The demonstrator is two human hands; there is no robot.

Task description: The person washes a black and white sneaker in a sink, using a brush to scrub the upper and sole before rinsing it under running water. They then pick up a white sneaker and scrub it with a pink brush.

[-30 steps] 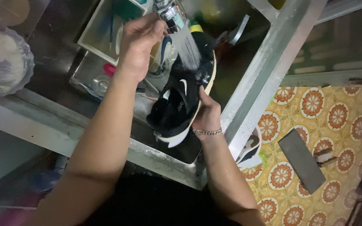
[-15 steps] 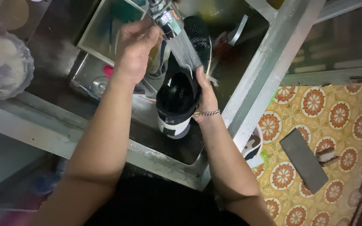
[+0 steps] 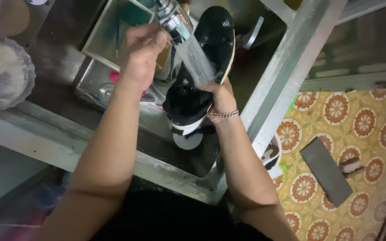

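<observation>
A black sneaker (image 3: 215,40) with a white sole edge is held over a steel sink (image 3: 175,174), toe pointing away from me. My right hand (image 3: 222,96) grips it at mid-length, a metal bracelet on the wrist. A chrome faucet (image 3: 173,18) pours a stream of water (image 3: 197,60) onto the shoe beside that hand. My left hand (image 3: 141,51) is closed around the faucet near its spout.
A clear dish (image 3: 3,76) stands on the counter at left. A tray (image 3: 112,31) and small items lie in the far part of the sink. Right of the sink is a patterned tile floor (image 3: 349,125) with a dark flat slab (image 3: 326,171) and another shoe (image 3: 271,154).
The sneaker has been turned from lying on its side to toe-away under the faucet. Water now streams onto it. My left hand stays on the faucet.
</observation>
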